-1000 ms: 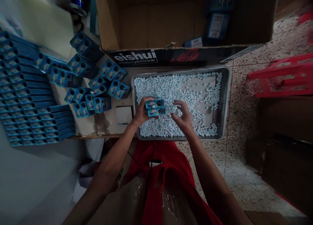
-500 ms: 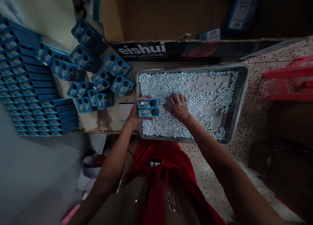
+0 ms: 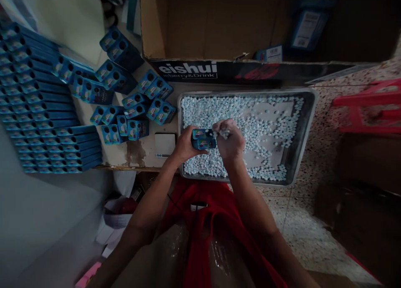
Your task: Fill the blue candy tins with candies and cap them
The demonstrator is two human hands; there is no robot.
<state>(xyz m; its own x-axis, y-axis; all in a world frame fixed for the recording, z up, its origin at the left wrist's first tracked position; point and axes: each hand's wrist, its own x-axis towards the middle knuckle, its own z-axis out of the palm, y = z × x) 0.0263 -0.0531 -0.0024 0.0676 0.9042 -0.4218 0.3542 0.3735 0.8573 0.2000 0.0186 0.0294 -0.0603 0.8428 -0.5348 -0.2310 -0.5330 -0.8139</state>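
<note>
Two small blue boxes (image 3: 203,144), side by side, are gripped by my left hand (image 3: 185,146) over the left part of a metal tray (image 3: 299,154). My right hand (image 3: 231,142) is closed around a clump of small pale blue and white candies (image 3: 224,132), right beside the open ends of the boxes. A few candies show at the top box's hole. Beneath both hands, loose candies (image 3: 216,106) cover most of the tray, thinner toward its right side, where a pale liner shows.
Left of the tray lie a small white flat device (image 3: 165,145) and several loose blue boxes (image 3: 138,129). Stacked blue boxes (image 3: 46,112) fill the far left. A large carton (image 3: 244,71) stands behind the tray; a red stool (image 3: 366,106) is at the right.
My right hand has risen from the candies and turned, now holding a handful beside the boxes. My left hand has moved the boxes right, toward it. The camera view has shifted slightly.
</note>
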